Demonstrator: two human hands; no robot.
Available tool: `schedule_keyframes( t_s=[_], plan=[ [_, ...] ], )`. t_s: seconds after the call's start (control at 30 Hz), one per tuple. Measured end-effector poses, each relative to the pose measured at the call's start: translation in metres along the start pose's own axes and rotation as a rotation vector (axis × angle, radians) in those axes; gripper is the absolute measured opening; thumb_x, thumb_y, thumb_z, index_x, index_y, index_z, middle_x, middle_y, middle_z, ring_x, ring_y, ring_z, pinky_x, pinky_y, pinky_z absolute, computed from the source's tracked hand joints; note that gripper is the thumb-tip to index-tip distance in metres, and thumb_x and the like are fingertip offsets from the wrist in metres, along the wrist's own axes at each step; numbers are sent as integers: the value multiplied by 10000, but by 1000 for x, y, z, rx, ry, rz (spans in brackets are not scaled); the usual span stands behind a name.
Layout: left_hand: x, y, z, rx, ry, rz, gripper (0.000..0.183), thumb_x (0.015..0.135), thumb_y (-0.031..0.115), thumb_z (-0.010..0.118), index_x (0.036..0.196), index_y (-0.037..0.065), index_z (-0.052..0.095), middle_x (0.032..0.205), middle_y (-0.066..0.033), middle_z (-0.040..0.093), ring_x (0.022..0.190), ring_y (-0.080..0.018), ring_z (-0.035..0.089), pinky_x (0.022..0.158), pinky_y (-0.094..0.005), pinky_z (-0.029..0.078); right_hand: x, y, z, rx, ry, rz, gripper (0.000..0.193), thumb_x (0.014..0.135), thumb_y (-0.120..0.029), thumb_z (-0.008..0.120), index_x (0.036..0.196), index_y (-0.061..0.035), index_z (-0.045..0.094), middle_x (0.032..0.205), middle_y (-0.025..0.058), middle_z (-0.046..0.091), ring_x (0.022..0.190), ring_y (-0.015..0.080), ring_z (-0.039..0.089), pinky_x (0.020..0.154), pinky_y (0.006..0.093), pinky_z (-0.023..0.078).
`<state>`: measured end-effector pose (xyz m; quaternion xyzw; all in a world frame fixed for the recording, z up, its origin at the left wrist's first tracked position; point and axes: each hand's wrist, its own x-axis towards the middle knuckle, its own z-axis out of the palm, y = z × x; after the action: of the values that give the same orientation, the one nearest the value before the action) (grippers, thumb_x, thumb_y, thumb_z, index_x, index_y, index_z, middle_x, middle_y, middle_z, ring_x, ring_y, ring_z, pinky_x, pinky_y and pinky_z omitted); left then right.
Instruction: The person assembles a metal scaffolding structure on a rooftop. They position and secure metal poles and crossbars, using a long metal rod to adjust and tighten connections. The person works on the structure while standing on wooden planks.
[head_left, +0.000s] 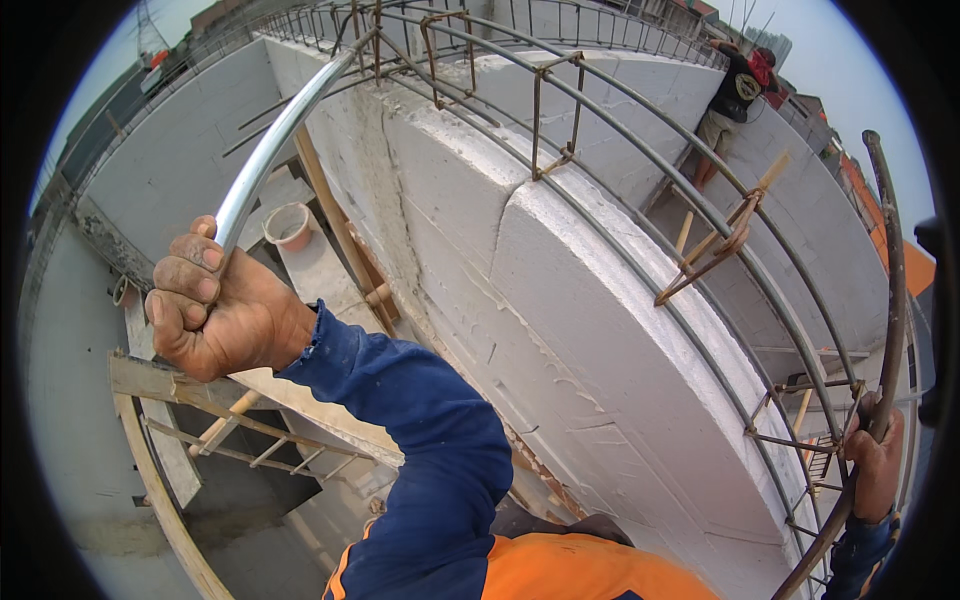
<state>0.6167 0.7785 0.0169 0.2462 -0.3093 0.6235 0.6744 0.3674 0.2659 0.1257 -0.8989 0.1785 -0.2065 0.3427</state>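
Observation:
My left hand is closed in a fist round the lower end of a shiny metal tube. That tube slants up and away, its far end meeting a rebar cage near a stirrup. Long steel bars tied with rusty stirrups make up the cage, which runs along the top of a white block wall. At the far right, my right hand has its fingers round a thick, brownish steel bar standing beside the cage. Part of that hand is hidden behind the bar.
Below on the left are a bucket on a plank platform, a wooden ladder and bare timbers. Another person stands by the far wall at upper right. More rebar tops the back wall.

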Motion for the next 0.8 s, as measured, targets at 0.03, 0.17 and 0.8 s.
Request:
schedule_keyframes(
  t_s=[0.03,0.17,0.8],
  plan=[
    [-7,0,1,36,94,-5,267,687,113,535,515,175,341,487,-34,421,509,-195,487,790,-470,514,-1,-1,1,12,-7,21,397,772,-121,527,1130,30,444,845,72,540,682,109,502,640,255,453],
    [-2,0,6,-54,219,-21,263,693,96,522,521,162,335,506,-40,417,519,-184,475,764,-464,520,-4,-7,6,17,9,69,414,748,-108,520,1129,33,440,837,79,540,682,114,514,632,261,468],
    [-14,-3,-7,-38,111,-23,300,782,138,504,550,171,315,564,-21,439,623,-183,495,855,-465,476,4,-12,11,74,51,87,366,697,-79,526,1041,28,457,806,90,549,640,139,527,599,266,472]
  ],
)
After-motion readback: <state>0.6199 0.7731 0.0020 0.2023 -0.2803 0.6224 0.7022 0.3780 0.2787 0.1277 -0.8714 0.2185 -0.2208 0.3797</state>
